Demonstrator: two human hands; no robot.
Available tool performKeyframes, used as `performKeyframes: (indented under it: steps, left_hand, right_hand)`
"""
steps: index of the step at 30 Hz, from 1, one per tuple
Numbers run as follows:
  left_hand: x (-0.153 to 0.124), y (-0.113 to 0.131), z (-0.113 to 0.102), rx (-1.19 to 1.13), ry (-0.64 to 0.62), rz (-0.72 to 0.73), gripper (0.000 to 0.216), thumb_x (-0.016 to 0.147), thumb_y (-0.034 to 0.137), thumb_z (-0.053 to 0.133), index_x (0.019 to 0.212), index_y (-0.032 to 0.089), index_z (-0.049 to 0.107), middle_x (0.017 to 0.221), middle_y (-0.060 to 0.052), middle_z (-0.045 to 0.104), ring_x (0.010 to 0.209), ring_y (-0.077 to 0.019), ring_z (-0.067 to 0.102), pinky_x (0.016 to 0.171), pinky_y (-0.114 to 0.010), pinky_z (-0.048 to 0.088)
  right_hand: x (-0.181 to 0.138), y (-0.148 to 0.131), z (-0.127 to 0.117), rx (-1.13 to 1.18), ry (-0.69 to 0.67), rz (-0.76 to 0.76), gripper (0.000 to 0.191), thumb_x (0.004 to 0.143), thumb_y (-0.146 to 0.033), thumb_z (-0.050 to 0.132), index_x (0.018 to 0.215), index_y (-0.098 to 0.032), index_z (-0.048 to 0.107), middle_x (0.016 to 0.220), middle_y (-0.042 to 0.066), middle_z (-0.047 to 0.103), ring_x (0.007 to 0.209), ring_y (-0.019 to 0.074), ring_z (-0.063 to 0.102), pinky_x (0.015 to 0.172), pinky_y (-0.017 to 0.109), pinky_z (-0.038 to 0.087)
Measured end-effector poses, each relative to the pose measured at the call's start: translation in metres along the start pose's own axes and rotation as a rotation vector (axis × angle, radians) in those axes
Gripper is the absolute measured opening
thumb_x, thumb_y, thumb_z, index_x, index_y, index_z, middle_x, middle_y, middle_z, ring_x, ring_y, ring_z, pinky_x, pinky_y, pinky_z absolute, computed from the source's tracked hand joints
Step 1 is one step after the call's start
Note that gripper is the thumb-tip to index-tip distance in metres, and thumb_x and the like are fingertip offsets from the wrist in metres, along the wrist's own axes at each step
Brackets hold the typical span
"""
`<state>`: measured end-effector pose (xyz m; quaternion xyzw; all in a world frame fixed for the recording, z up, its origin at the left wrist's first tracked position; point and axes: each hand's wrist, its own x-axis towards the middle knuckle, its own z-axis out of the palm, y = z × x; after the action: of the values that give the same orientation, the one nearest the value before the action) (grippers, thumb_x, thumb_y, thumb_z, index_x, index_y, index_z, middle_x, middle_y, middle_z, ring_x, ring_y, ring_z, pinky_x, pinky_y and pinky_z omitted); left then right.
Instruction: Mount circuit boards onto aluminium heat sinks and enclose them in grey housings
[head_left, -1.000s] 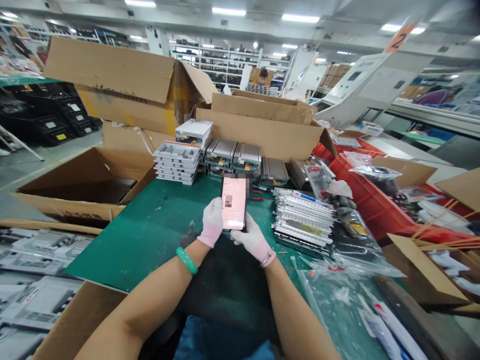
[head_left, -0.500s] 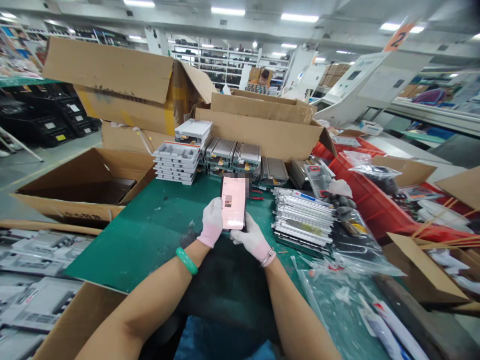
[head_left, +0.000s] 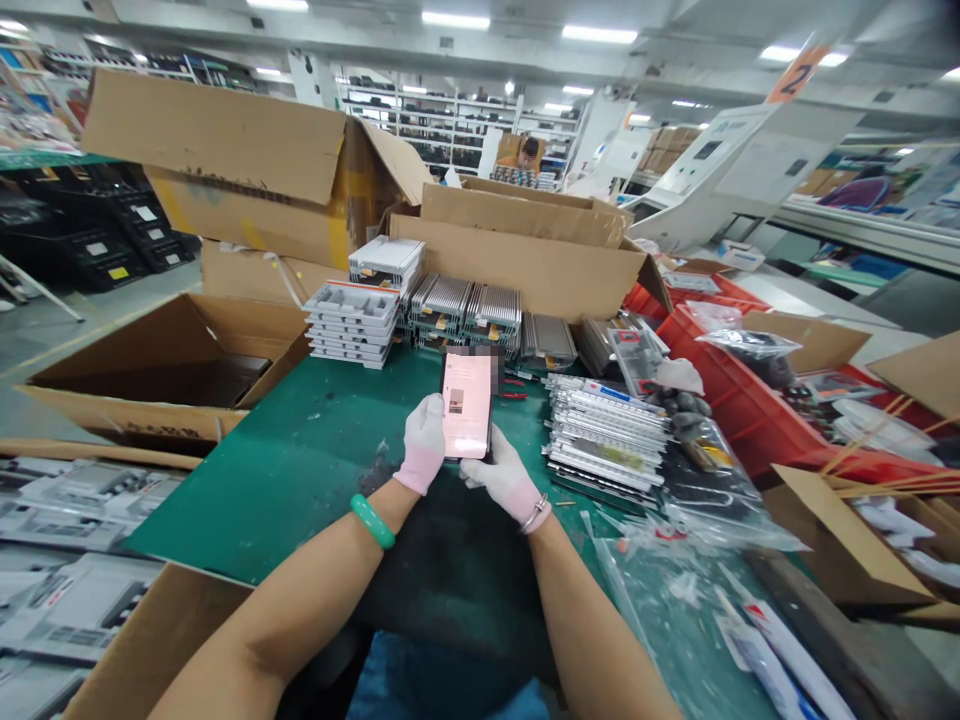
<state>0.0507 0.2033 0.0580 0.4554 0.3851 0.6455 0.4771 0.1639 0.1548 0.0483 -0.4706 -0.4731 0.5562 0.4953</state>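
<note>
A smartphone with a lit, pinkish screen is held upright over the near middle of the green work table. My left hand, in a white glove with a pink cuff, grips its left edge. Gloved the same way, my right hand holds the lower right corner, its fingers partly hidden behind the phone. Beyond the phone stand stacked finned metal housings and a pile of grey trays. Right of my hands lies a stack of long silvery metal strips.
Open cardboard boxes stand at the left and behind the table. Red bins line the right side. Clear plastic bags and white tubes lie at the near right. Red-handled pliers rest past the phone. A person is far back.
</note>
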Motion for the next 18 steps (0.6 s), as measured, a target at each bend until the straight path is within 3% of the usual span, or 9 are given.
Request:
performKeyframes:
  steps: [18]
  left_hand:
    - [-0.0003,0.0012,0.001,0.007,0.011,-0.008,0.046,0.077,0.06,0.059,0.061,0.019,0.045,0.057,0.004,0.046,0.054,-0.0105,0.042,0.051,-0.021,0.039]
  right_hand:
    - [0.0003,0.0025,-0.0033,-0.004,0.004,0.022,0.059,0.058,-0.025,0.063,0.114,-0.021,0.045,0.078,-0.005,0.062,0.056,0.0105,0.061,0.049,0.024,0.05]
